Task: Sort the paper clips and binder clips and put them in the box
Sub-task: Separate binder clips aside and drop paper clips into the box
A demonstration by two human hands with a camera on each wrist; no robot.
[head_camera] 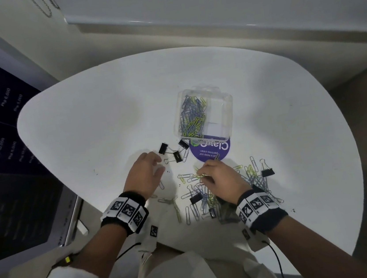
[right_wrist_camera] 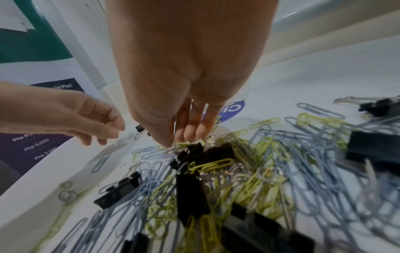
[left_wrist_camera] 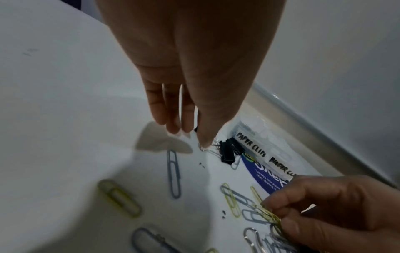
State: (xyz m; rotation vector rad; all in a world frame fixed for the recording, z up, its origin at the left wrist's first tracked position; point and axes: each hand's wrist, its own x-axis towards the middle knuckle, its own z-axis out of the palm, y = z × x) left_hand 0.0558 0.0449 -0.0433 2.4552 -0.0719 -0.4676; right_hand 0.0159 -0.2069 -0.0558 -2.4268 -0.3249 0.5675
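- Nearest, low and right of centre in the head view, the pile (head_camera: 226, 193) of grey and yellow paper clips lies on the white bench (head_camera: 84, 128), with black binder clips (head_camera: 195, 198) tangled in it.
- Paper clips (right_wrist_camera: 218, 163) look light, thin and springy; they likely hook one another, so pinching a few flat between thumb and fingertips suits them. They sit flush on the bench and may slide.
- The right hand (head_camera: 219, 178), at the pile's upper left edge, pinches a small bunch of yellow and grey clips (left_wrist_camera: 268, 214) between thumb and fingers.
- The left hand (head_camera: 144, 174), left of centre, holds nothing; its loosely bent fingers (left_wrist_camera: 171, 111) reach down toward three binder clips (head_camera: 175, 153) just beyond it, the thumb tip at a wire handle.
- Binder clips look stiffer and heavier; judging by shape, the black body or a wire handle gives a sure hold.
- Farthest, above centre, the clear box (head_camera: 226, 103) stands on a purple sticker (head_camera: 212, 152). Its left compartment, labelled for paper clips, holds many; the right one, for binder clips, seems empty.
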